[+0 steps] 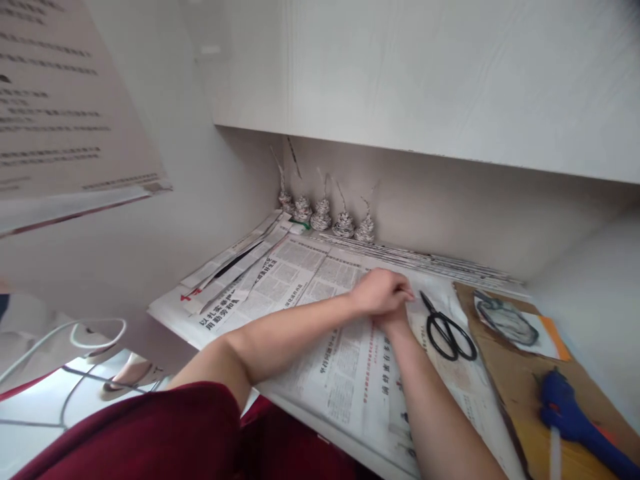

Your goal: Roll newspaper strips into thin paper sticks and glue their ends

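My left hand is over the newspaper sheets, its fingers curled, and whatever may be in them is hidden. Against it from below comes my right hand. Most of the right hand lies behind the left, so its fingers do not show. Black-handled scissors lie just right of the hands, blades pointing away from me. The newspaper under both hands spreads over most of the table.
Several coiled paper gourd shapes stand along the back wall. In front lie long rolled paper sticks. Newspaper strips are stacked at left. On the right, cardboard carries a blue glue gun. A white panel overhangs the table.
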### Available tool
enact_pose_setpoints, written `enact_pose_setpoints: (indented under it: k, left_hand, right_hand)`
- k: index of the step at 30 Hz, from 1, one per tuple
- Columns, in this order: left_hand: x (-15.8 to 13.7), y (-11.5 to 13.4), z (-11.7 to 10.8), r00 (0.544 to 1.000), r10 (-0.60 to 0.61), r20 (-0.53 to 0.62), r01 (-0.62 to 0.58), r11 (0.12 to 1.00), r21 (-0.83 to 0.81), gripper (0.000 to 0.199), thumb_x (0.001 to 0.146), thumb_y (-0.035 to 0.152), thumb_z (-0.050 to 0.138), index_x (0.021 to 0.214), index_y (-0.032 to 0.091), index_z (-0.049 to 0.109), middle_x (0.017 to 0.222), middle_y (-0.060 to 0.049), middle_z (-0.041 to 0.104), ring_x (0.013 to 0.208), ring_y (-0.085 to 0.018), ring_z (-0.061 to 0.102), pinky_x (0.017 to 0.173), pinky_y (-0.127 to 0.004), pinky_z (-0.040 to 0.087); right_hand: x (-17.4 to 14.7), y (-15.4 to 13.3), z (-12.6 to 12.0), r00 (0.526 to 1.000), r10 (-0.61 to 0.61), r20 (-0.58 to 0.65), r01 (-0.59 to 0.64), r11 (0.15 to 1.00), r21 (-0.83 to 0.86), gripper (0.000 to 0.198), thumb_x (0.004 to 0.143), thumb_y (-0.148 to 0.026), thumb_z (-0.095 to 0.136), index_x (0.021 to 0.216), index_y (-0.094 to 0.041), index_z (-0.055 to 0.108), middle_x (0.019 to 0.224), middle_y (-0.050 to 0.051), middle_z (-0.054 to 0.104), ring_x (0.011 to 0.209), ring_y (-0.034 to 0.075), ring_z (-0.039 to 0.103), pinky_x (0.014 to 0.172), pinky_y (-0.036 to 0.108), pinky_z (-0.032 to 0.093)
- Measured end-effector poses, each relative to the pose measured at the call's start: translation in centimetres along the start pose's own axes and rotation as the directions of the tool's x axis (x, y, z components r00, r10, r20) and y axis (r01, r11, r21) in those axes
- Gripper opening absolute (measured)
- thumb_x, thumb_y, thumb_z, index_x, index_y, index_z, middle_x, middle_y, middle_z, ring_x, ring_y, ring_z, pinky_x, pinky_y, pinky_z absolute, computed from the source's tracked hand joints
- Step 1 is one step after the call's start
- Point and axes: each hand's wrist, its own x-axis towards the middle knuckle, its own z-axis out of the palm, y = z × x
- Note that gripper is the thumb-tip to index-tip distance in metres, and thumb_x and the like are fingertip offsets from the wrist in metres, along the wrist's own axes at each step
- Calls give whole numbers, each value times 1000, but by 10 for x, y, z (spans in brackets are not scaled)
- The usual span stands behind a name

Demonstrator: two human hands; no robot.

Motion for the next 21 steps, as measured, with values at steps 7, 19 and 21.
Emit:
enact_pose_setpoints:
  k: [7,19,21]
  left_hand:
    - [-98,-54,-84,905,-321,-277,292,946,-142,19,73,34,63,76,17,71,78,-2,71,72,-15,63,67,-23,45]
    - [-162,-101,-97,770,-518,-372,467,856,-223,25,66,40,65,70,15,61,66,0,62,59,-11,54,56,-21,40]
    - [-162,-100,-97,769,-520,-371,468,854,-228,23,67,38,63,69,15,60,66,0,62,59,-11,53,55,-20,39]
  right_hand:
    - [-10,-11,-10,1000,0,28,1,1000,-14,25,81,-36,47,82,-23,68,77,2,70,71,18,62,66,27,41]
    - [-9,-14,-12,998,43,37,-44,999,24,28,80,-39,48,83,-22,70,76,3,70,67,18,61,64,27,42]
    - [-10,-14,-12,998,46,36,-48,998,33,29,80,-39,48,84,-22,70,76,3,70,66,18,61,64,27,41]
